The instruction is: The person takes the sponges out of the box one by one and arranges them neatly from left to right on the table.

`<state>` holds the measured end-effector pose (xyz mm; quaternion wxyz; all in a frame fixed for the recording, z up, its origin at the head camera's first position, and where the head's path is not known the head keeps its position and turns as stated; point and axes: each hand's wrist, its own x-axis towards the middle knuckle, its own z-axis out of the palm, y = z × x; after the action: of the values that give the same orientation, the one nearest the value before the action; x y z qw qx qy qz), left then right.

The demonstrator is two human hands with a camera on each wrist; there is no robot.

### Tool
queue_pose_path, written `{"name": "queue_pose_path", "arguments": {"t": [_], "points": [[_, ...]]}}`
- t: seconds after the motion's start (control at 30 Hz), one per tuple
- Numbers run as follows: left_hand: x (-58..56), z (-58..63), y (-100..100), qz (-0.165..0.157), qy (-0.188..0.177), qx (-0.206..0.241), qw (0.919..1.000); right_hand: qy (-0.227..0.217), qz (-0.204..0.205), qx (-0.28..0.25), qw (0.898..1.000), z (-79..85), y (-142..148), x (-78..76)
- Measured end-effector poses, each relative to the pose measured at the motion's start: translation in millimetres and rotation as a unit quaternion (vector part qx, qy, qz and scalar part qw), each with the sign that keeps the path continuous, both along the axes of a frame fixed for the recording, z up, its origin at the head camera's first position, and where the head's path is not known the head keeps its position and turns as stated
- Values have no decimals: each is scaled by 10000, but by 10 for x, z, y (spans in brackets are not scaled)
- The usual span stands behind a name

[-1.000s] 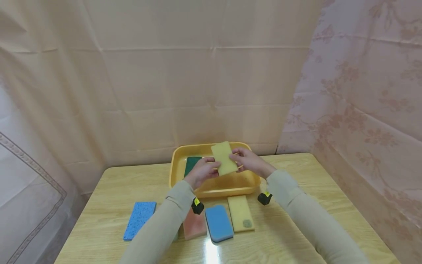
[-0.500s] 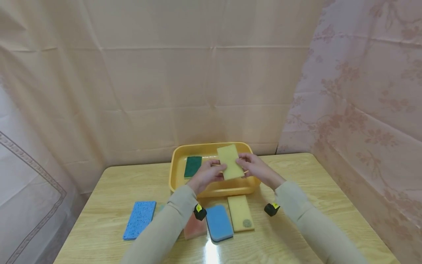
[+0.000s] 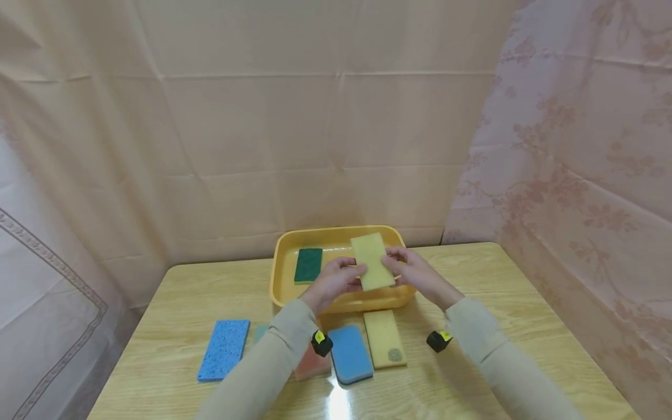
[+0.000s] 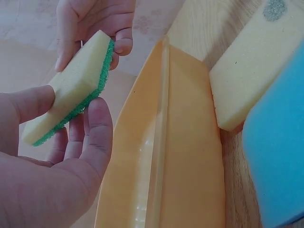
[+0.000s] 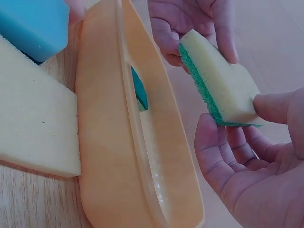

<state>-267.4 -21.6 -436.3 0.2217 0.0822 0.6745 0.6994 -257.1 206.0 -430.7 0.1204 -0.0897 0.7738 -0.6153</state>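
fingers (image 4: 99,118), left and right, pinch yellow sponge (image 3: 373,261); green underside (image 5: 199,83) wrist views only

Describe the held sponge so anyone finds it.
A yellow tray sits on the wooden table. Above it, the left hand and right hand pinch a yellow sponge with a green underside. It's the only one held up; unlike the grey-spotted sponge, its yellow face is plain.

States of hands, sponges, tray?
Left hand: pinching held sponge
Right hand: pinching held sponge
Held sponge: raised, green side underneath
Tray: upright on table
Dark green sponge: lying in tray
Speckled blue sponge: flat on table
Plain blue sponge: flat on table
Spotted yellow sponge: flat on table
Pink sponge: partly hidden
Pale green sponge: mostly hidden
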Motion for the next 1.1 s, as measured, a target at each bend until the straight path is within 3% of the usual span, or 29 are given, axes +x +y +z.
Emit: {"name": "queue_pose_path", "arguments": {"t": [0.57,1.1], "points": [[101,-21,127,-298,277,76,9991,15,-184,354,9992,53,177,145],[229,-90,249,-176,369,-58,9991,374,-23,166,9992,-66,294,242]]}}
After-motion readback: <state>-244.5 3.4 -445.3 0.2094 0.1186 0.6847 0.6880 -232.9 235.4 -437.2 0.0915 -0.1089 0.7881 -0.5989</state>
